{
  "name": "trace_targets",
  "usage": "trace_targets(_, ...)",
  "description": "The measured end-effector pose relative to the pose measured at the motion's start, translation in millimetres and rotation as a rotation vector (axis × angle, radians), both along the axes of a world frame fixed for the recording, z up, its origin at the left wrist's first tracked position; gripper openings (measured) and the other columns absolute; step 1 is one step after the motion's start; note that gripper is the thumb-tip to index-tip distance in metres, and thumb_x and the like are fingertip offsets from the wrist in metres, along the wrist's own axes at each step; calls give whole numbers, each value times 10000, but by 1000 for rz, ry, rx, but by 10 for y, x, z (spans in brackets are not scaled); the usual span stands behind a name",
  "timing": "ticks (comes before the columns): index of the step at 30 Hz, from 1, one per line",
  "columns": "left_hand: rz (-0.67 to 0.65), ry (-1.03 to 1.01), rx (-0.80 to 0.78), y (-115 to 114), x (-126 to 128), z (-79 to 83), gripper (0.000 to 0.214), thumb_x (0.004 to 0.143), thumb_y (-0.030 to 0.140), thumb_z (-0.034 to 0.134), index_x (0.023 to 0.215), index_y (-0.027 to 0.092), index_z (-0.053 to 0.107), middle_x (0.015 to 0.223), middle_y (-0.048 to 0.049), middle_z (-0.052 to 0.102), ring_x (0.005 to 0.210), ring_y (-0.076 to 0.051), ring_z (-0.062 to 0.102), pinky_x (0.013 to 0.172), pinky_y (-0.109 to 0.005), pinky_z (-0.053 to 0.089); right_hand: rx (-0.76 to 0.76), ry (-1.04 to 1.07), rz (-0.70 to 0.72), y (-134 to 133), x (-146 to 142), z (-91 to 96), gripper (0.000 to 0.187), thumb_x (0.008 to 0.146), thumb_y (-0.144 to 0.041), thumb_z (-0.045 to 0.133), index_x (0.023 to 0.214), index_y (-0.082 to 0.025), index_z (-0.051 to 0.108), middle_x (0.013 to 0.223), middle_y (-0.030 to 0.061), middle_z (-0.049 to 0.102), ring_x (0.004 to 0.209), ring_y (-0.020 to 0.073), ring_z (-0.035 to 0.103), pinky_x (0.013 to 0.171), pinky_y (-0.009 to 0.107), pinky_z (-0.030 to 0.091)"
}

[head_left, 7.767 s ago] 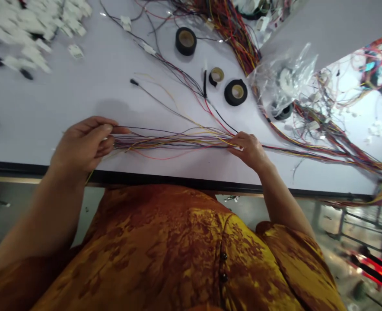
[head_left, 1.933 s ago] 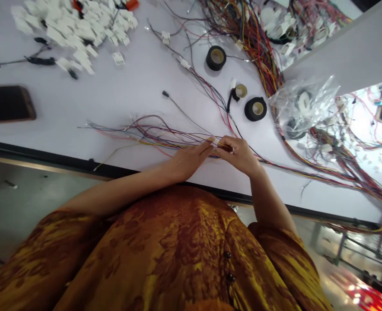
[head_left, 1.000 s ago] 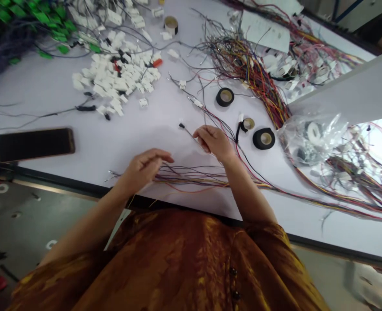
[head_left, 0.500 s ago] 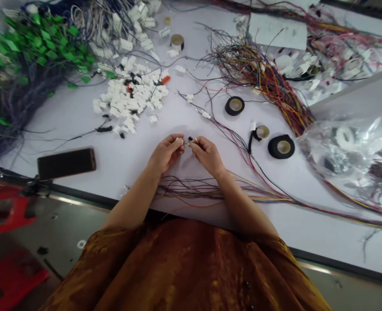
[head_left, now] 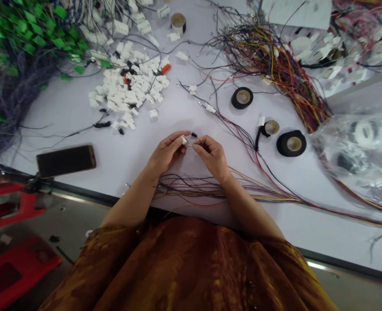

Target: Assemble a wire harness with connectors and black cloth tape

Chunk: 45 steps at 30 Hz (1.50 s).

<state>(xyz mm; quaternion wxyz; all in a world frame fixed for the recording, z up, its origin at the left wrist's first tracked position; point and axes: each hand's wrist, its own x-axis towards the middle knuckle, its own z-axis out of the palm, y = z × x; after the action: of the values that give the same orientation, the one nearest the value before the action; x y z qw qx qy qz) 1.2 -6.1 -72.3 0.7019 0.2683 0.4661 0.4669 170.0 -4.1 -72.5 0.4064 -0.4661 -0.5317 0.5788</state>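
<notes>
My left hand is closed around a small white connector housing, which shows between thumb and fingers. Just to its right, my right hand pinches a thin wire whose end points at the connector. A small black connector shows by my right fingertips; whether those fingers touch it I cannot tell. Beneath my forearms runs a bundle of long coloured wires along the table's front. A wire branch with a white connector lies beyond my right hand.
A pile of white connectors lies behind my left hand, with a phone to the left. Black tape rolls and a clear plastic bag are on the right. Coloured wires and green-tagged cables lie farther back.
My hands have drawn slightly apart, and the white connector shows more clearly in my left fingers. The view has shifted a little, so the far objects sit higher in the picture.
</notes>
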Motion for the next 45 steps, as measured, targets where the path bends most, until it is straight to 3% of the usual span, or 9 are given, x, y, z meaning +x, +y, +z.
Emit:
trace_targets(4, -47, 71, 45, -33, -27, -38, 317, 828, 311, 752, 1134, 232, 735, 875, -31, 688, 747, -111, 641, 665, -221, 523, -22, 10, -18, 2, 3, 5, 159, 866, -352, 616, 822, -205, 574, 692, -37, 490, 633, 99, 381, 598, 260, 333)
trace_targets(8, -136, 137, 100, -83, -25, -74, 340, 865, 361, 709, 1184, 244, 714, 888, -26, 685, 748, -118, 631, 697, -250, 536, -39, 86, -13, -7, -46, 19, 164, 874, -353, 592, 816, -213, 532, 697, -37, 500, 633, 100, 434, 628, 261, 385)
trace_targets(12, -92, 60, 86, -75, -3, -57, 296, 843, 329, 736, 1116, 233, 670, 797, 7, 631, 650, -90, 579, 616, -216, 491, -23, 119, 59, -8, -66, -5, 150, 887, -340, 560, 822, -209, 526, 697, -32, 529, 646, 105, 478, 661, 268, 413)
trace_targets(15, -34, -33, 39, -44, -1, -7, 189, 813, 277, 753, 949, 219, 635, 723, 29, 575, 604, -80, 541, 575, -200, 456, -14, 9, -33, 7, -30, -31, 155, 867, -341, 581, 811, -203, 537, 688, -41, 469, 626, 96, 395, 605, 257, 352)
trace_targets(18, -57, -32, 0, -35, 12, 35, 115, 837, 277, 711, 895, 191, 660, 677, 21, 543, 588, -82, 514, 552, -197, 435, -7, -20, -79, 12, -8, -39, 158, 870, -344, 578, 812, -201, 541, 683, -41, 449, 621, 97, 361, 585, 259, 323)
trace_targets(26, -62, 122, 88, -87, 74, -55, 322, 845, 495, 716, 964, 198, 688, 658, 20, 580, 581, -86, 544, 559, -204, 452, 28, -62, -49, -28, -74, -41, 110, 870, -276, 569, 788, -208, 540, 655, -47, 467, 607, 98, 384, 607, 263, 352)
trace_targets(29, -107, 128, 130, -86, 56, -81, 287, 835, 438, 743, 967, 187, 695, 703, 7, 621, 627, -90, 583, 612, -207, 486, 17, -35, -75, -10, -55, -54, 130, 871, -295, 577, 784, -208, 535, 659, -44, 476, 614, 96, 391, 602, 258, 350)
trace_targets(33, -105, 77, 61, -73, 45, -51, 179, 839, 323, 742, 944, 199, 667, 668, 32, 596, 550, -74, 556, 524, -185, 444, -97, 89, -25, 15, 1, -54, 189, 860, -360, 598, 780, -207, 523, 653, -51, 441, 596, 87, 363, 554, 244, 318)
trace_targets(45, -158, 68, -6, -49, 56, 43, 313, 892, 451, 672, 787, 164, 604, 527, 41, 479, 396, -67, 446, 378, -186, 324, -188, 191, 107, 42, 74, -4, 326, 791, -465, 711, 739, -183, 555, 641, -52, 446, 580, 69, 345, 501, 225, 261)
